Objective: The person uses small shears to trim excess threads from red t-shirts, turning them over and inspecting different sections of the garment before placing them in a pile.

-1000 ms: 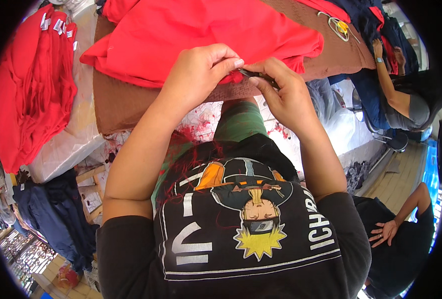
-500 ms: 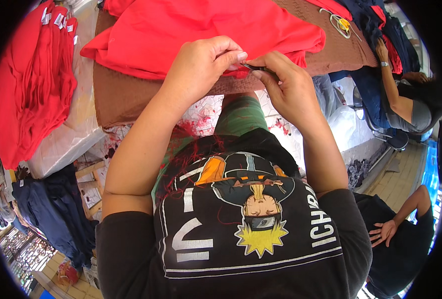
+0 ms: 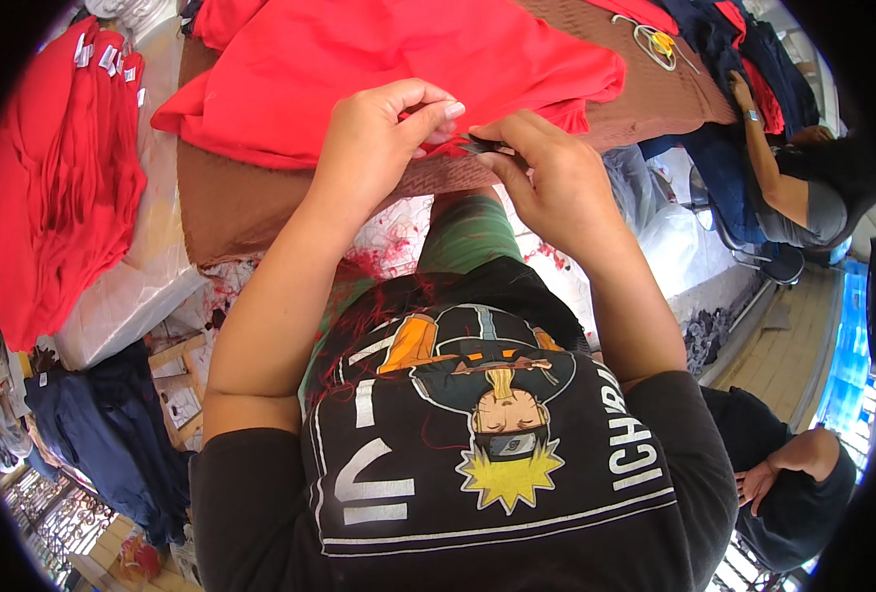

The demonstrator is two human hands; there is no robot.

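A red garment (image 3: pixel 398 49) lies spread over the brown-covered work surface (image 3: pixel 235 197) in front of me. Above its near edge, my left hand (image 3: pixel 374 128) is closed in a pinch of thumb and forefinger; whatever lies between the tips is too small to make out. Just to the right, my right hand (image 3: pixel 551 163) grips a small dark pair of thread snips (image 3: pixel 481 145), largely covered by the fingers. Their pointed end faces my left fingertips, a small gap away.
Red garments with white labels (image 3: pixel 48 187) are heaped at left, above dark blue clothing (image 3: pixel 107 424). A yellow item with pale cord (image 3: pixel 662 44) rests at the surface's far right. Red threads (image 3: pixel 359 316) cling to my lap. Two other people (image 3: pixel 813 207) are at right.
The snips' tip and my left fingertips have moved slightly apart, with the snips a little lower. The whole view has shifted a bit. The person at lower right has lowered an arm.
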